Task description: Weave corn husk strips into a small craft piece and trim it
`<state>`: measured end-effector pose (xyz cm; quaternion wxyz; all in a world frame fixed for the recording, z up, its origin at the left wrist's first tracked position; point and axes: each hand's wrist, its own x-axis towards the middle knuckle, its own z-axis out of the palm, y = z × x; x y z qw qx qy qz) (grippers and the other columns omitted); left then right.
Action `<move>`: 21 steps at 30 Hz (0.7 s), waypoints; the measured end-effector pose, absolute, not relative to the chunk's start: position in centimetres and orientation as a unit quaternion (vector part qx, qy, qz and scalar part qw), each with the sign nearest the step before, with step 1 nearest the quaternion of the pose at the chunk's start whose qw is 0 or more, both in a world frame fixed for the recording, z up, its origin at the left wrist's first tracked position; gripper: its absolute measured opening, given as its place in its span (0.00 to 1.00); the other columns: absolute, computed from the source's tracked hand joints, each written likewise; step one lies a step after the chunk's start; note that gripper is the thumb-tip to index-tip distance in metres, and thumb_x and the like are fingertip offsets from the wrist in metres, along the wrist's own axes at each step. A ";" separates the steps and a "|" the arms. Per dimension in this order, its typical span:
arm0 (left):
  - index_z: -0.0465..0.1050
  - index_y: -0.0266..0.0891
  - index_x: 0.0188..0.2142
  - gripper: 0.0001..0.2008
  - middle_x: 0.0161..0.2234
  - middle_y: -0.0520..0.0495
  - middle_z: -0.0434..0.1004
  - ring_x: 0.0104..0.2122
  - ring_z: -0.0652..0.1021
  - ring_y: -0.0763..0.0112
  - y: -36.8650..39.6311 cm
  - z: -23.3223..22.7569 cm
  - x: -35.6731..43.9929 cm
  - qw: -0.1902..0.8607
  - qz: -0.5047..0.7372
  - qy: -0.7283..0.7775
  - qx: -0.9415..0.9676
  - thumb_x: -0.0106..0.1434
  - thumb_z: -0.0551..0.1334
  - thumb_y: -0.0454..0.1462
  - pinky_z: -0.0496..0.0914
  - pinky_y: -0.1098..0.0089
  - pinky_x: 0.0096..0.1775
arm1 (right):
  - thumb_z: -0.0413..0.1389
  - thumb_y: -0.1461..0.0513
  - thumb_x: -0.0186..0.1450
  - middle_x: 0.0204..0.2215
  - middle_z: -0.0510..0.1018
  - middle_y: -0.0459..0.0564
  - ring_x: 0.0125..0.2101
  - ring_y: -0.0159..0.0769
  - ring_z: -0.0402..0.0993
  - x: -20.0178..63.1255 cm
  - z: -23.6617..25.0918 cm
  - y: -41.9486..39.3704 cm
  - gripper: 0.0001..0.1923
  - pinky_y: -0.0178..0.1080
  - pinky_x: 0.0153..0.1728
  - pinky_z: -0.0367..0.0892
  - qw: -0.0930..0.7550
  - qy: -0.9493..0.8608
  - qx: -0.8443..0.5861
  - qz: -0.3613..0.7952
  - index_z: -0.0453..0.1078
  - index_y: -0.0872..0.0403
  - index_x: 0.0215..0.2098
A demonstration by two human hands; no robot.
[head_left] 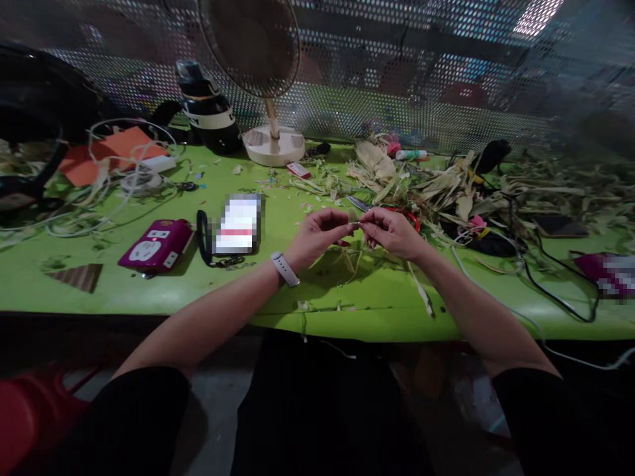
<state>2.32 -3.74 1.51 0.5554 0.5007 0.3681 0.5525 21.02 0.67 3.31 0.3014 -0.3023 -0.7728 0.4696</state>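
Observation:
My left hand (325,231), with a white band on its wrist, and my right hand (389,231) meet fingertip to fingertip above the table. Both are closed in a pinch on a small pale-green piece of husk (353,216), whose lower part the fingers hide. Thin husk strands (353,258) show just below the hands. Behind them lies a pair of scissors (358,203), blades to the left and a red handle partly covered by my right hand. Dry corn husks (446,198) are heaped to the right of my right hand.
The green table (278,277) carries a lit phone (238,225), a purple power box (156,248), a fan (274,147) and a black bottle (211,119). Cables (555,291) run along the right side. A perforated metal screen (357,79) stands behind.

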 end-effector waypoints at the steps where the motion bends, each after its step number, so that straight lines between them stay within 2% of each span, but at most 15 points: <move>1: 0.73 0.36 0.32 0.11 0.32 0.50 0.77 0.31 0.77 0.75 -3.8 1.5 2.3 0.557 0.553 0.369 0.497 0.51 0.70 0.38 0.75 0.72 0.32 | 0.57 0.53 0.63 0.21 0.70 0.41 0.19 0.25 0.65 21.0 3.3 0.7 0.14 0.32 0.21 0.64 0.303 -0.773 -0.304 0.467 0.66 0.55 0.35; 10: 0.72 0.36 0.34 0.15 0.33 0.50 0.77 0.33 0.79 0.73 -3.5 1.4 2.1 0.641 0.525 0.373 0.417 0.49 0.72 0.38 0.76 0.71 0.34 | 0.56 0.55 0.64 0.21 0.70 0.42 0.20 0.27 0.66 20.9 3.4 0.3 0.11 0.34 0.24 0.63 0.330 -0.795 -0.321 0.395 0.66 0.55 0.33; 17: 0.69 0.37 0.33 0.13 0.34 0.53 0.75 0.31 0.78 0.76 -3.4 1.4 2.0 0.597 0.533 0.389 0.456 0.50 0.71 0.37 0.74 0.73 0.31 | 0.56 0.54 0.63 0.21 0.70 0.42 0.20 0.27 0.66 20.9 3.2 0.4 0.12 0.34 0.24 0.63 0.333 -0.777 -0.317 0.431 0.65 0.55 0.33; 21: 0.69 0.37 0.35 0.13 0.34 0.53 0.75 0.31 0.78 0.76 -3.4 1.5 2.0 0.606 0.528 0.386 0.453 0.52 0.70 0.36 0.74 0.72 0.32 | 0.56 0.54 0.63 0.21 0.70 0.42 0.20 0.27 0.65 20.8 3.2 0.4 0.11 0.34 0.24 0.63 0.330 -0.784 -0.314 0.422 0.65 0.54 0.33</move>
